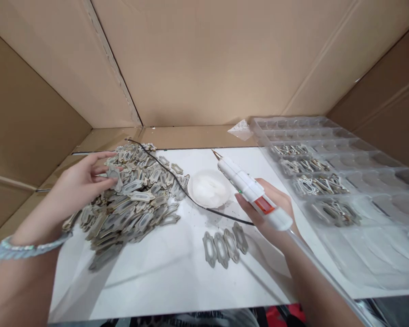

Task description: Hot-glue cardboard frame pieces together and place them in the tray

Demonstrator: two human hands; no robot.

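Observation:
At the left edge of a heap of small oval metal frames (136, 195), my left hand (85, 179) pinches one or more frames (114, 176) between thumb and fingers. My right hand (276, 204) is wrapped around a white pen-shaped tool (240, 179) with a pointed gold tip and a red-orange window. Its tip points up and left, over the sheet; a clear tube (323, 268) trails from its rear. Below the tool, several oval frames (221, 249) lie side by side in a row. Between the heap and the tool is a shallow round white dish (209, 188).
A clear compartment tray (354, 181) stands at the right, several compartments holding metal pieces. A black cable (170, 170) crosses the heap and the white sheet (150, 286). Cardboard walls (207, 63) enclose the back and sides. A clear plastic scrap (241, 130) lies at the back.

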